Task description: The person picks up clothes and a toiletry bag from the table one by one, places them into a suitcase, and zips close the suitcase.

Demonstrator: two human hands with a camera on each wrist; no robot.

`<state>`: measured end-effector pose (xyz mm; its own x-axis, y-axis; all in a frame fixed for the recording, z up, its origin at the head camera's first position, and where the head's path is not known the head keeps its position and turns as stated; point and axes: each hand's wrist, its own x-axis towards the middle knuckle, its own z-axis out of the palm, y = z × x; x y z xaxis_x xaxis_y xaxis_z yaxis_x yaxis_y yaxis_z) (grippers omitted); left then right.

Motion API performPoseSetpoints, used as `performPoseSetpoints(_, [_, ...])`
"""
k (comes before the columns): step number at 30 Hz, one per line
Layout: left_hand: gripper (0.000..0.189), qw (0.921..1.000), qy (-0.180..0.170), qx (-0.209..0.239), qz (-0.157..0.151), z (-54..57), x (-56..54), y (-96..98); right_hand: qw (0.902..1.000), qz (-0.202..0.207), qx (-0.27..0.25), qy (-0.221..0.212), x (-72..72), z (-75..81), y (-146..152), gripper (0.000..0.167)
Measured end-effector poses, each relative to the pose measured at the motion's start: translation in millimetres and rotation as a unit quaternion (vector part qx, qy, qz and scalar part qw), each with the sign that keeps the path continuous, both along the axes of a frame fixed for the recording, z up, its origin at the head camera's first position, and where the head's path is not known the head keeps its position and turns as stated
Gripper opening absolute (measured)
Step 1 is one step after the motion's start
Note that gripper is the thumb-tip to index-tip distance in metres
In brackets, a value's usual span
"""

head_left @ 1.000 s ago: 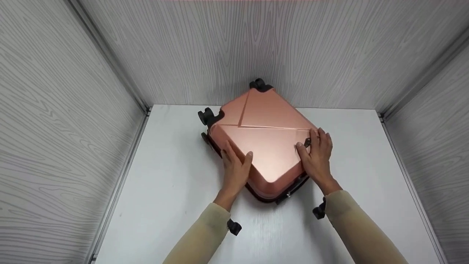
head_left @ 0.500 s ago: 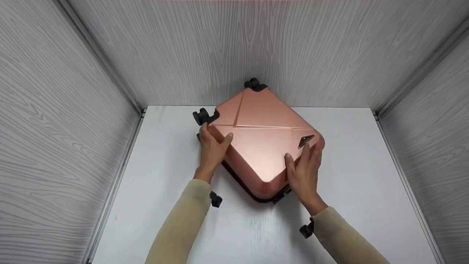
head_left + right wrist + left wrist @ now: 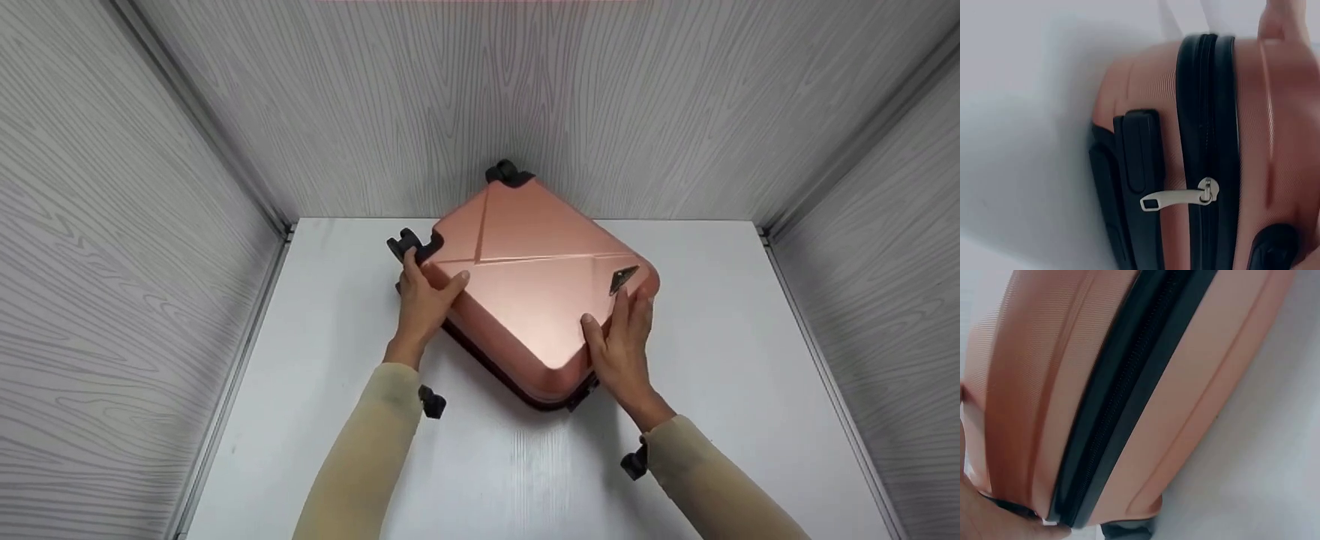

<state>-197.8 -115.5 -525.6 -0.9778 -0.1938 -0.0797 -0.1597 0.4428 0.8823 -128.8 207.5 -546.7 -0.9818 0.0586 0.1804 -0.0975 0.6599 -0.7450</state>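
Observation:
A rose-pink hard-shell suitcase [image 3: 525,300] lies flat and turned cornerwise on the white surface, its black wheels [image 3: 506,172] toward the back wall. My left hand [image 3: 421,306] grips its left edge close to a wheel [image 3: 405,244], thumb on the top shell and fingers down the side. On the right edge my right hand [image 3: 622,352] holds on below the dark triangular badge [image 3: 623,280], thumb on top. A black zipper band [image 3: 1120,391] runs along the side in the left wrist view. The right wrist view shows a silver zipper pull [image 3: 1179,198] and a black handle [image 3: 1139,152].
Grey wood-grain panels stand at the back [image 3: 615,97], left [image 3: 112,300] and right [image 3: 885,247] of the white surface [image 3: 510,480]. A small black device [image 3: 432,403] hangs below the left sleeve, another [image 3: 634,461] below the right.
My left hand has slid up the left edge toward the wheel. My right hand has shifted down its edge, uncovering the badge. The suitcase has moved slightly left and turned a little.

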Motion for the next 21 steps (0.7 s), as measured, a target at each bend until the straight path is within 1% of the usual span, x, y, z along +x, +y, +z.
performPoseSetpoints(3, [0.114, 0.9999, 0.007, -0.004, 0.014, 0.1, 9.3, 6.1, 0.9997, 0.017, 0.007, -0.015, -17.0, 0.9, 15, 0.081])
performPoseSetpoints(8, [0.108, 0.9995, 0.024, -0.018, 0.010, 0.2, 20.2, 17.2, 0.9990, 0.029, 0.015, -0.029, -44.7, 4.2, 40, 0.078])
performPoseSetpoints(10, [0.100, 0.9989, 0.036, -0.028, 0.006, -1.1, 21.8, 19.2, 0.9991, 0.028, 0.014, -0.029, -51.2, 5.3, 45, 0.077])
performPoseSetpoints(12, [0.090, 0.9982, 0.045, -0.039, 0.005, -2.4, 21.5, 19.4, 0.9993, 0.022, 0.009, -0.029, -52.5, 6.7, 46, 0.076])
performPoseSetpoints(14, [0.081, 0.9979, 0.050, -0.040, 0.004, -3.1, 19.5, 18.0, 0.9997, 0.010, -0.002, -0.024, -48.2, 8.6, 41, 0.075])
performPoseSetpoints(16, [0.078, 0.9984, 0.045, -0.034, -0.001, -2.7, 16.5, 15.6, 0.9997, -0.004, -0.014, -0.017, -37.5, 10.7, 31, 0.073])
performPoseSetpoints(19, [0.081, 0.9991, 0.026, -0.031, -0.009, -1.6, 11.9, 11.3, 0.9995, -0.012, -0.020, -0.019, -12.0, 11.7, 11, 0.075])
performPoseSetpoints(21, [0.083, 0.9993, 0.015, -0.033, -0.012, -1.0, 10.2, 9.0, 0.9997, -0.003, -0.013, -0.020, 7.7, 10.4, -3, 0.079])
